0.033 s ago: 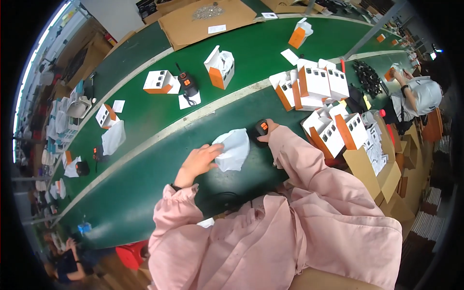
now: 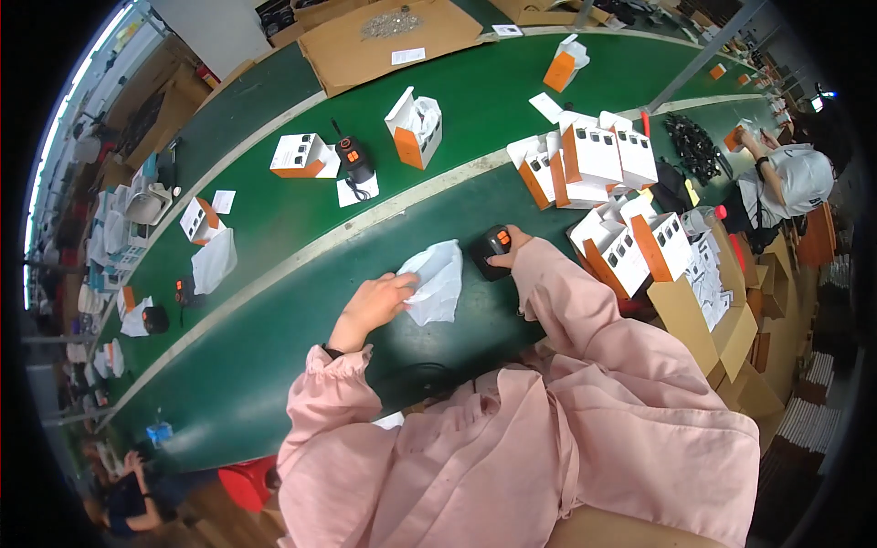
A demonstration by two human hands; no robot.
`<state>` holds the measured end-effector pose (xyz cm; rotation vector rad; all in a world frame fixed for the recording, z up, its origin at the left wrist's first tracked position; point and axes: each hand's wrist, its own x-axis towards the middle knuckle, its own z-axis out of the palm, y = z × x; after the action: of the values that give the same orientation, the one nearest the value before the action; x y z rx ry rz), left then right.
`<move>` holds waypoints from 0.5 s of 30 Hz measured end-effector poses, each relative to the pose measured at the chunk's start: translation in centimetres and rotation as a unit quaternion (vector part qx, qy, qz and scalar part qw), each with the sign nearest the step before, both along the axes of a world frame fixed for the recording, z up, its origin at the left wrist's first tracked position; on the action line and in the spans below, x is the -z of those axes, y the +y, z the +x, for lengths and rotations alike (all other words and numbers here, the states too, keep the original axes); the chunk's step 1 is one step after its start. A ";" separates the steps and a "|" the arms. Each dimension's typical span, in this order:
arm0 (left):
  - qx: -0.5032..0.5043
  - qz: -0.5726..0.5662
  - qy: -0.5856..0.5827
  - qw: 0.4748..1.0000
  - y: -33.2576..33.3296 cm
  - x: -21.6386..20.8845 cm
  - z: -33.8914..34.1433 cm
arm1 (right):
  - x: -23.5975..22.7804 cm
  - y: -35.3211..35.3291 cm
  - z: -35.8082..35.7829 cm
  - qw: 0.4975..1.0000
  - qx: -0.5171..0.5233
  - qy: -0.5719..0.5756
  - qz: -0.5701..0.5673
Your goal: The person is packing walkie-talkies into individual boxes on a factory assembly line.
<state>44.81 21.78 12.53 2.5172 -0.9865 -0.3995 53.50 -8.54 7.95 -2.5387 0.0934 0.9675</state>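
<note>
My left hand (image 2: pixel 379 303) has its fingers closed on the left edge of a thin white bag (image 2: pixel 437 283), which stands up loosely above the green work surface. To the right of it, my right hand (image 2: pixel 516 247) grips a small black device (image 2: pixel 491 254) with orange buttons on its upper side. The bag and the device are apart, with a narrow strip of green between them. Part of my right hand's fingers is hidden behind the device.
Open white-and-orange boxes (image 2: pixel 594 155) cluster at my right, beside a carton of leaflets (image 2: pixel 708 283). Across a pale rail, the green belt (image 2: pixel 484 110) bears more boxes and another black device (image 2: pixel 354 160). Black cables (image 2: pixel 692 146) lie farther right, near a person (image 2: pixel 786 183).
The white bag has shifted slightly left with my left hand, and its gap from the device is a little wider. My right hand keeps its hold, the device barely moved.
</note>
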 end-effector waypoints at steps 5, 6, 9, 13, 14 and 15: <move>-0.001 0.046 0.007 0.999 -2.3 -0.4 -0.6 | -6.7 -1.1 -3.1 0.838 0.176 -0.062 0.513; -0.007 0.036 0.002 0.999 -3.3 -1.6 -1.2 | -9.7 0.3 -3.7 0.808 0.180 -0.064 0.557; -0.030 0.079 0.149 0.985 -6.0 -5.1 -1.5 | -13.2 3.5 -5.6 0.791 0.106 -0.068 0.599; -0.060 -0.108 0.123 0.985 -4.7 -2.9 -3.7 | -8.0 3.1 -7.7 0.807 0.099 0.000 0.583; -0.074 -0.135 0.165 0.974 -4.8 -3.8 -3.9 | -6.7 1.9 -7.7 0.826 0.064 -0.022 0.560; -0.076 -0.134 0.163 0.975 -4.5 -3.6 -4.6 | -6.2 1.4 -7.8 0.843 0.027 -0.038 0.537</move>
<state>40.18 17.27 16.14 2.1770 -0.6673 -0.5685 45.71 -7.14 14.12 -1.5029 -0.3186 0.6090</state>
